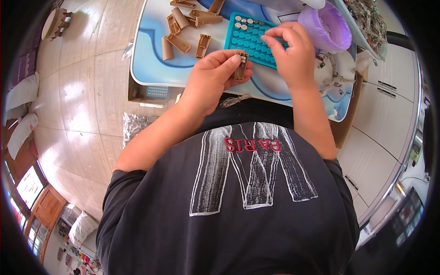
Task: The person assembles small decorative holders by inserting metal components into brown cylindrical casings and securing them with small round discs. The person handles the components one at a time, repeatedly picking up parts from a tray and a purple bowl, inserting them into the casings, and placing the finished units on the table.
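My left hand [213,75] grips a small brown plastic casing [240,68] between thumb and fingers. The casing's open side faces up, and small silvery parts show inside it near my thumb. Over the teal tray [228,40], my right hand [293,52] hovers with thumb and forefinger brought together; whatever is between their tips is too small to make out. Rows of round recesses fill the tray. Several silver button cells [244,26] sit in its far left corner. Left of the tray lie several more brown casings [203,46], some open side up, others rounded side up.
A purple basin [337,34] stands at the table's far right, beside a heap of wired parts [366,23]. Loose wires with small parts [337,82] lie on the right of the blue-and-white table [158,68]. White cabinets [376,119] flank the right side.
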`<state>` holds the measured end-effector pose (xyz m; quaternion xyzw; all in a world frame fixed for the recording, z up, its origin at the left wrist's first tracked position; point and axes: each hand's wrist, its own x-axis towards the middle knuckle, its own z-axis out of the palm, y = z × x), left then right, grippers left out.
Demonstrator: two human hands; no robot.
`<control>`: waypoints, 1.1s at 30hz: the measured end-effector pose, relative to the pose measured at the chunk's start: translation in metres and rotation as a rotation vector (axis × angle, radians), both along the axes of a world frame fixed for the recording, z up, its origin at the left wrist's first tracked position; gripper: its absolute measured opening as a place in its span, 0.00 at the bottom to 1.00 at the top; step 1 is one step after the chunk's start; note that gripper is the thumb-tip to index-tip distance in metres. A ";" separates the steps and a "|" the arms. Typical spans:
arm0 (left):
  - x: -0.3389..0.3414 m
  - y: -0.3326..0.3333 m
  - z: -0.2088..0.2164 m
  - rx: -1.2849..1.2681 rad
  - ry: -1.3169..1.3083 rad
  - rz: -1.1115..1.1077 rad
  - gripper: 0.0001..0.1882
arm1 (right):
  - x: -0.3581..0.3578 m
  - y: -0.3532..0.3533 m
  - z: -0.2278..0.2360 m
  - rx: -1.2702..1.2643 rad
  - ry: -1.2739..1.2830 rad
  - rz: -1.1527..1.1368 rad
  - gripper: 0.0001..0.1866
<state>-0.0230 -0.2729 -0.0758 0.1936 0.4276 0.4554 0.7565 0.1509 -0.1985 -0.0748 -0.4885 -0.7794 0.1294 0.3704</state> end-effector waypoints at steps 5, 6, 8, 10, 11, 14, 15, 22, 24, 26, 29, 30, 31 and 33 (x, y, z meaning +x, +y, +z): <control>0.001 -0.001 -0.003 0.018 -0.030 0.001 0.15 | -0.018 -0.029 0.006 0.017 0.133 0.181 0.07; 0.001 -0.001 -0.004 0.019 -0.032 -0.008 0.15 | -0.019 -0.032 0.005 0.020 0.134 0.174 0.08; -0.001 0.000 -0.005 0.020 -0.031 -0.019 0.15 | -0.019 -0.035 0.004 0.034 0.135 0.168 0.08; 0.000 -0.001 -0.006 0.022 -0.047 -0.010 0.15 | -0.019 -0.035 0.004 0.058 0.129 0.160 0.08; 0.000 -0.001 -0.006 0.023 -0.056 -0.006 0.15 | -0.019 -0.035 0.004 0.046 0.129 0.170 0.08; 0.000 -0.001 -0.005 0.017 -0.031 -0.007 0.15 | -0.020 -0.036 0.003 0.020 0.133 0.192 0.08; 0.001 -0.001 -0.004 0.014 -0.025 -0.005 0.15 | -0.021 -0.037 0.003 0.018 0.137 0.196 0.08; 0.003 -0.002 -0.002 0.011 -0.002 0.011 0.15 | -0.023 -0.041 0.004 -0.066 0.122 0.196 0.06; 0.003 -0.003 -0.001 0.016 -0.002 0.019 0.15 | -0.025 -0.042 0.002 -0.072 0.115 0.190 0.05; 0.003 -0.004 -0.003 0.024 -0.009 0.021 0.15 | -0.025 -0.043 0.001 -0.070 0.111 0.189 0.05; 0.002 -0.004 0.001 0.024 -0.016 0.029 0.14 | -0.025 -0.043 0.003 -0.082 0.120 0.232 0.05; 0.001 -0.005 0.001 0.021 -0.027 0.033 0.14 | -0.023 -0.042 0.007 -0.103 0.128 0.269 0.05; -0.001 -0.005 0.001 0.020 -0.038 0.039 0.14 | -0.021 -0.041 0.011 -0.122 0.137 0.307 0.05; -0.004 -0.007 0.003 0.007 -0.044 0.052 0.13 | -0.021 -0.031 0.017 -0.193 0.205 0.335 0.05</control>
